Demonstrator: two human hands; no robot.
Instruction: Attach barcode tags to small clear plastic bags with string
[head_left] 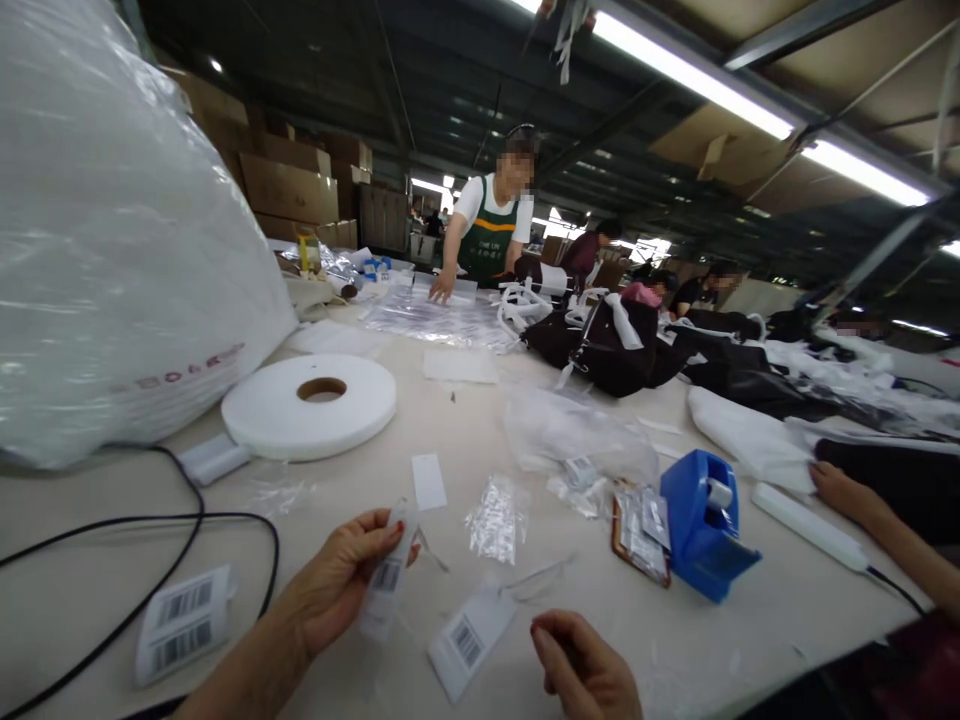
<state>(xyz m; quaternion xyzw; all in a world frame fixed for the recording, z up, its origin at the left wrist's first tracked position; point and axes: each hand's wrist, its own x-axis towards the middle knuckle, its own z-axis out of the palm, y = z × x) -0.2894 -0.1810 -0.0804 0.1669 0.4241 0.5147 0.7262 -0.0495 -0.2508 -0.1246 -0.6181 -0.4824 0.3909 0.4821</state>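
Two tags matter here: my left hand (337,585) has its grip closed on one barcode tag (386,578), lifted to read. The second tag (471,640) lies on the tabletop (465,430) just right of it, near my loosely curled, empty right hand (581,670).

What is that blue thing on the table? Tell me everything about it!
The blue tape dispenser looks like shiny plastic, with a rounded body and a flat lip pointing toward the right front. A whitish tape roll sits in its open top. It stands upright on the beige table, with small clear packets against its left side. No hand touches it.
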